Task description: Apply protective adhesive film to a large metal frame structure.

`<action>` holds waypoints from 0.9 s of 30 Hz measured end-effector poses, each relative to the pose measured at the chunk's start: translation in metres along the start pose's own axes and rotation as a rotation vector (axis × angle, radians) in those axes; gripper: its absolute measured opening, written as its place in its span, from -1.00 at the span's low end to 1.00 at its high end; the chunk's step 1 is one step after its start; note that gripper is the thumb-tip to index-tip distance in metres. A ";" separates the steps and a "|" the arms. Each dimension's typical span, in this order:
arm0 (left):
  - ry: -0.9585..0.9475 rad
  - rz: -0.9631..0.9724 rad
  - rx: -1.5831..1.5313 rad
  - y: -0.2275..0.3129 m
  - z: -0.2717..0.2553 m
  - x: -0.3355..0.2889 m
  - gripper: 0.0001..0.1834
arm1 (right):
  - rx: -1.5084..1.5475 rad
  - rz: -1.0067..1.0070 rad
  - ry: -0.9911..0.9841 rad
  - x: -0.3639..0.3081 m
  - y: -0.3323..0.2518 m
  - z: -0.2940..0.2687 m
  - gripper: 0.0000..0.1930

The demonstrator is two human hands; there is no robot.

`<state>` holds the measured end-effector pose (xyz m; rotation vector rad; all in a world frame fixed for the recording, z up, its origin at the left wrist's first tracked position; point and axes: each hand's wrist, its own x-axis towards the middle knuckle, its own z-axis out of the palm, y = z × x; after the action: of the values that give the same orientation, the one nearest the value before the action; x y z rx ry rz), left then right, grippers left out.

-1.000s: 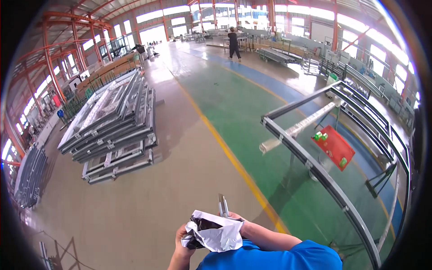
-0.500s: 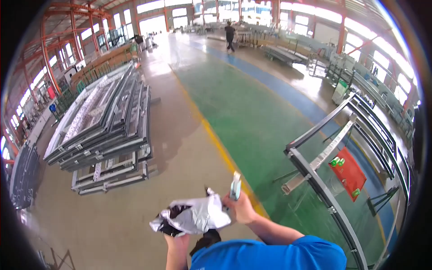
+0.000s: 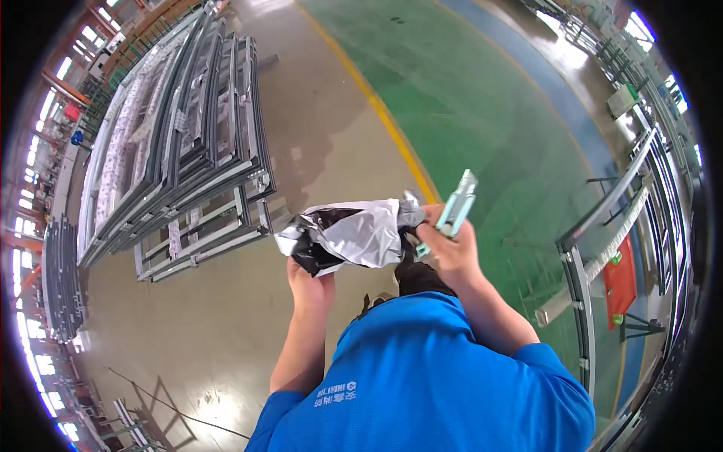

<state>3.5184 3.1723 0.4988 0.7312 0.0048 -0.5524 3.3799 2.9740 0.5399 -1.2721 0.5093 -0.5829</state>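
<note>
A crumpled silver foil bag point(image 3: 369, 230) with a black inside lies across in front of my chest. Its torn, gaping end faces left, and what is inside cannot be made out. My left hand point(image 3: 310, 282) grips the bag from below near that end, the fingertips hidden behind the foil. At the bag's right end, my right hand point(image 3: 454, 245) is closed round a mint-green utility knife point(image 3: 456, 207), which points up and away from me. The fingers of this hand also meet the bunched grey tip of the bag; whether they pinch it is hard to tell.
Grey metal frames point(image 3: 169, 169) are stacked on the floor at the left. To the right stand a large dark frame point(image 3: 578, 290) on supports and a red board point(image 3: 620, 279). A yellow line point(image 3: 384, 113) divides beige floor from green. A thin rod point(image 3: 173, 407) lies lower left.
My view has tipped down, so the hands and bag sit higher in the picture. The bag is still held between both hands, and the knife stays in my right hand.
</note>
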 end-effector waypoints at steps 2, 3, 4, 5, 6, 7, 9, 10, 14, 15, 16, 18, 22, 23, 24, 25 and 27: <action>-0.011 0.078 0.051 -0.010 0.008 0.042 -0.58 | -0.046 -0.037 -0.069 0.042 0.014 0.009 -0.88; -0.016 0.106 0.095 -0.013 0.011 0.066 -0.55 | 0.030 0.009 -0.068 0.066 0.019 0.014 -0.87; -0.094 0.152 0.113 -0.013 0.013 0.094 -0.53 | 0.096 0.078 -0.048 0.095 0.022 0.020 -0.85; -0.073 0.181 0.144 -0.016 0.017 0.116 -0.47 | 0.105 0.081 -0.067 0.126 0.022 0.022 -0.85; -0.062 0.184 0.154 -0.017 0.021 0.140 -0.43 | 0.176 0.206 -0.059 0.155 0.019 0.024 -0.85; 0.008 0.185 0.194 -0.019 0.026 0.163 -0.40 | 0.264 0.284 -0.090 0.185 0.015 0.028 -0.85; 0.020 0.226 0.201 -0.014 0.038 0.209 -0.37 | 0.342 0.431 -0.245 0.254 -0.003 0.032 -0.86; -0.016 0.246 0.186 -0.010 0.045 0.230 -0.36 | 0.394 0.566 -0.362 0.289 -0.010 0.038 -0.86; 0.069 0.290 0.257 0.006 0.070 0.323 -0.58 | 0.179 0.344 -0.620 0.412 -0.024 0.059 -0.89; 0.095 0.306 0.229 0.005 0.077 0.338 -0.71 | 0.207 0.468 -0.544 0.436 -0.024 0.064 -0.89; 0.130 0.319 0.229 0.006 0.082 0.362 -0.71 | 0.160 0.509 -0.540 0.467 -0.019 0.074 -0.89; 0.183 0.375 0.225 0.008 0.087 0.407 -0.80 | -0.175 0.382 -0.529 0.522 -0.006 0.092 -0.87; 0.410 0.174 0.191 0.023 0.080 0.506 -0.88 | -0.361 0.397 -0.557 0.611 0.029 0.121 -0.85; 0.395 0.214 0.157 0.031 0.078 0.533 -0.85 | -0.332 0.395 -0.579 0.639 0.038 0.129 -0.87; 0.445 0.197 0.122 0.036 0.077 0.560 -0.82 | -0.334 0.393 -0.567 0.661 0.046 0.136 -0.87; 0.275 0.193 0.415 0.052 0.072 0.593 -0.78 | -0.270 0.411 -0.568 0.687 0.051 0.144 -0.87; 0.242 -0.092 0.629 0.076 0.074 0.651 -0.67 | -0.213 0.413 -0.564 0.729 0.052 0.155 -0.87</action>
<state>4.0999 2.8617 0.4772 1.4141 0.0934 -0.5527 4.0353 2.6167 0.4988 -1.4093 0.3469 0.1851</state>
